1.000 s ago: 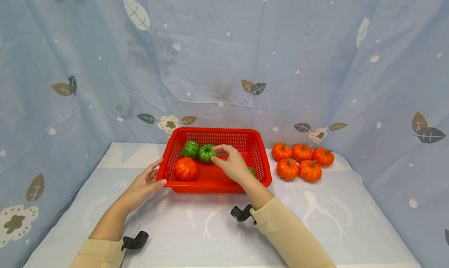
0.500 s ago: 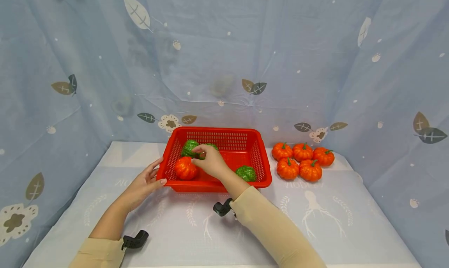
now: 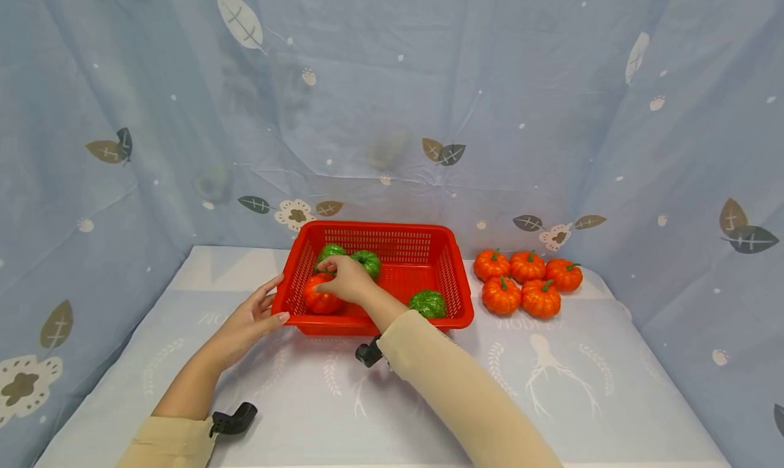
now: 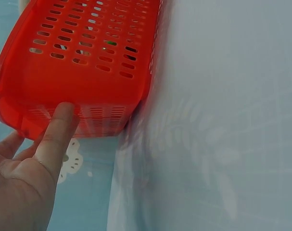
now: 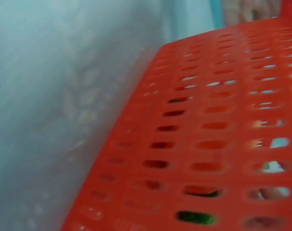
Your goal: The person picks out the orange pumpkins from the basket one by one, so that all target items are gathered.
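A red plastic basket (image 3: 392,324) with slotted walls stands on the table. My left hand (image 3: 245,328) rests against its left end, fingers extended; in the left wrist view a straight finger (image 4: 59,127) touches the end wall. Over the basket's left part, my right hand (image 3: 348,282) reaches to an orange pumpkin (image 3: 321,302), thumb and fingers bent loosely apart at its top. Beyond that hand are a partly covered green pumpkin (image 3: 331,249) and another green pumpkin (image 3: 369,262). A third green pumpkin (image 3: 427,304) lies in the near right corner. The right wrist view shows mostly the basket's slotted wall (image 5: 218,144).
To the basket's right, several orange pumpkins (image 3: 528,266) stand in two rows on the pale patterned tablecloth (image 3: 551,366). A blue curtain (image 3: 392,114) with leaf prints hangs behind and along both sides.
My right hand has moved left, from the green pumpkin at the basket's middle to the orange one, uncovering the near right green pumpkin. The left hand stays at the basket's end.
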Demonstrator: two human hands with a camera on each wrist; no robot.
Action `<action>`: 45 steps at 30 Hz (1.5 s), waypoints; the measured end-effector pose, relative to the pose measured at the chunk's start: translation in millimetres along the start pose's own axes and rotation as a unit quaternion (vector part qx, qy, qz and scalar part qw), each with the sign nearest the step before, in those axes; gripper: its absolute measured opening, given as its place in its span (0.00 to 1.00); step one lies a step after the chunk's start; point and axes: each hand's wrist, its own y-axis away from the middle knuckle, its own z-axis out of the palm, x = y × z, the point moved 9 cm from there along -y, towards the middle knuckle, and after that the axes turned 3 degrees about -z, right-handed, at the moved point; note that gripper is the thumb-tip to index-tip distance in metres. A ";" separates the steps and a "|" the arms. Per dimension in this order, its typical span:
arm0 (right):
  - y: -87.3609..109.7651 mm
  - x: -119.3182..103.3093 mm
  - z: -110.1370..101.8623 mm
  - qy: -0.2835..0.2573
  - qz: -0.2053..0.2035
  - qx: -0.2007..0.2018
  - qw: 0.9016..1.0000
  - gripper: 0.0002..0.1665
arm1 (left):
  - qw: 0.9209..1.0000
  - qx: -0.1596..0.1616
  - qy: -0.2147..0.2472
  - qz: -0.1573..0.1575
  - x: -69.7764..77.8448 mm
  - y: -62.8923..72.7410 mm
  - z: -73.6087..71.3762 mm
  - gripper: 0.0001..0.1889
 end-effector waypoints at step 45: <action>9.0 18.7 -10.5 0.081 0.032 -0.052 0.995 0.31 | 1.000 0.007 -0.010 0.008 -2.4 -0.7 -1.8 0.44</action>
